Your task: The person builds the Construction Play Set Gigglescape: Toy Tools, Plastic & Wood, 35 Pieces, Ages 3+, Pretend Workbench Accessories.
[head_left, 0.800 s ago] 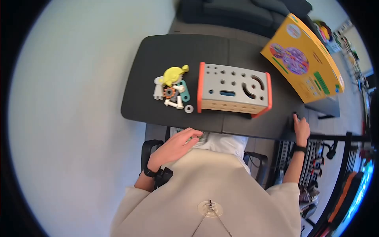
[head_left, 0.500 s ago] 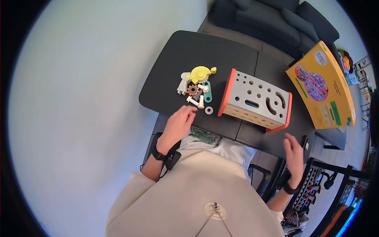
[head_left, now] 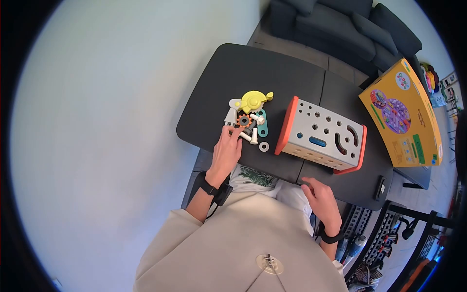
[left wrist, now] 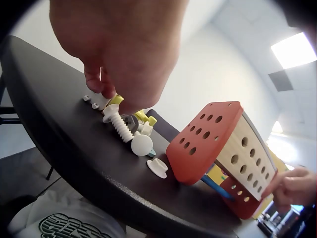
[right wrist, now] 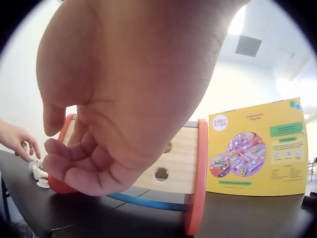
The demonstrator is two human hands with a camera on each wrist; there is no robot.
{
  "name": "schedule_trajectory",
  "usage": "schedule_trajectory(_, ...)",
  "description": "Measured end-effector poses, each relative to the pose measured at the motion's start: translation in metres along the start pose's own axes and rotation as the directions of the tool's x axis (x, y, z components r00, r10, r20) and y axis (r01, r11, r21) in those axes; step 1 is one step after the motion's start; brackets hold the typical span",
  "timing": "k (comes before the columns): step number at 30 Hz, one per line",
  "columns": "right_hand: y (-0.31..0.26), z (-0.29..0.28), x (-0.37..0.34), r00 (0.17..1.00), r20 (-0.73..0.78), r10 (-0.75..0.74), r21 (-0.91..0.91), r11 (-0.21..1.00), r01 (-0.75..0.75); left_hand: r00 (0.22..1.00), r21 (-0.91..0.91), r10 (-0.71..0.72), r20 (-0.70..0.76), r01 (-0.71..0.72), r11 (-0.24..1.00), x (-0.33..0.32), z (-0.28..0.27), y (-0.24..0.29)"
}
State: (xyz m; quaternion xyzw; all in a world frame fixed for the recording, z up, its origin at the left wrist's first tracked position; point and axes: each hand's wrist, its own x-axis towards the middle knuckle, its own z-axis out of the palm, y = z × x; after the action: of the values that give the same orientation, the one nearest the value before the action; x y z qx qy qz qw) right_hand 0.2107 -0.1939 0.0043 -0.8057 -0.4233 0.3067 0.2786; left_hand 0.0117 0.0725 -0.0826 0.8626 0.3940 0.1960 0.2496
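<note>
My left hand (head_left: pixel 227 151) is at the near side of a small pile of parts, fingers bent downward; whether they touch a part is hard to tell. The pile has a yellow piece (head_left: pixel 253 101), a pale grey piece (head_left: pixel 232 113), an orange gear (head_left: pixel 240 124), a teal strip (head_left: pixel 263 127) and white bolts (head_left: pixel 254 136). A threaded bolt (left wrist: pixel 119 125) lies under that hand in the left wrist view. Right of the pile is a white washer (head_left: pixel 263 146). My right hand (head_left: pixel 322 202), loosely curled and empty, hovers by the table's front edge, before the grey-topped toy box (head_left: pixel 311 127).
Red end panels (head_left: pixel 288 125) stand on the toy box. A yellow carton (head_left: pixel 404 117) is upright at the right, and a small black object (head_left: pixel 379 188) lies on the table's right corner. Beyond the black table (head_left: pixel 287 68) is a dark sofa (head_left: pixel 335 34).
My left hand has moved from my lap up to the parts. My right hand has left the black object at the right corner and come left toward the middle. The head view has turned.
</note>
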Motion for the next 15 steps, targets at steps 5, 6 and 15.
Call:
schedule_trajectory(5, -0.004, 0.008, 0.009, 1.000, 0.004, -0.014, 0.002, 1.000, 0.014, 0.999, -0.020, 0.051, -0.005, -0.051, 0.999, 0.008, 0.002, -0.002)
schedule_trajectory(6, -0.006, 0.009, 0.011, 1.000, 0.014, -0.011, 0.013, 1.000, 0.011, 0.997, -0.020, 0.079, 0.002, -0.079, 0.997, 0.010, 0.002, 0.000)
schedule_trajectory(15, -0.014, 0.022, 0.018, 0.996, 0.039, -0.076, 0.025, 0.997, 0.075, 0.992, 0.052, 0.113, 0.047, -0.116, 0.992, 0.029, 0.008, -0.004)
